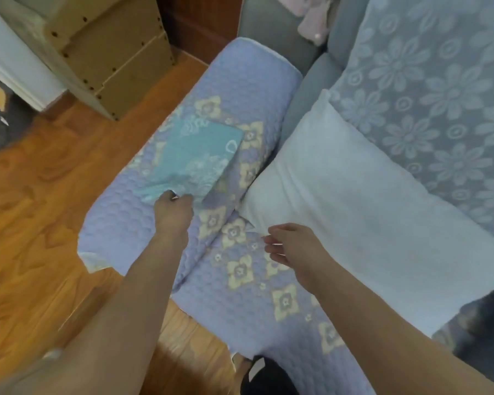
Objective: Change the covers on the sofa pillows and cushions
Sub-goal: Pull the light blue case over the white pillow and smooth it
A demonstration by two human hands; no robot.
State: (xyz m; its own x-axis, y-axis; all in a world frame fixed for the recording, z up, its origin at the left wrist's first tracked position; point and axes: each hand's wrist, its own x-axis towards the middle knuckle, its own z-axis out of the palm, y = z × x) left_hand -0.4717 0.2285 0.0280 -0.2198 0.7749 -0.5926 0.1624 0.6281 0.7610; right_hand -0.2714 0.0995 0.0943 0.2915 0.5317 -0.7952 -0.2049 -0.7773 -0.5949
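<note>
Gripping the folded teal cover (190,159), the left hand (173,210) starts; right hand (290,248) hovers loose by the bare white pillow (354,201), still uncovered.

Edges and fingers out of sight

Left hand (173,208) hides its own fingertips under the folded cover (193,159); the white pillow (354,206) runs off right, dark blur (485,323) unreadable.

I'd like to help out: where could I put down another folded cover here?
Free: the quilted armrest beyond the teal cover, and the seat quilt between the two forearms. Crowded: where the left hand grips that cover and the right hand nears the white pillow.
</note>
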